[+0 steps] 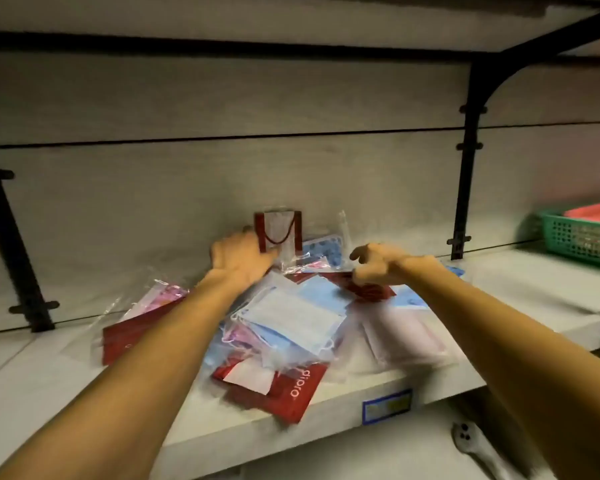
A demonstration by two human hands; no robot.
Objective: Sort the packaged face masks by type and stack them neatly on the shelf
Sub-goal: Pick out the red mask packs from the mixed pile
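A loose pile of packaged face masks (291, 320) lies on the pale shelf (520, 299): light blue ones in clear wrap, pink ones at the left, dark red packets (284, 386) at the front and left. My left hand (241, 259) grips a red-edged clear packet (279, 230) that stands upright against the back panel. My right hand (378, 265) pinches the edge of a dark red packet (371, 291) lying at the back of the pile. A blue patterned packet (326, 249) lies between the hands.
A green mesh basket (582, 237) with red contents stands at the far right of the shelf. Black brackets (465, 168) rise at left and right, and an upper shelf hangs overhead. A blue label (387, 405) marks the front edge.
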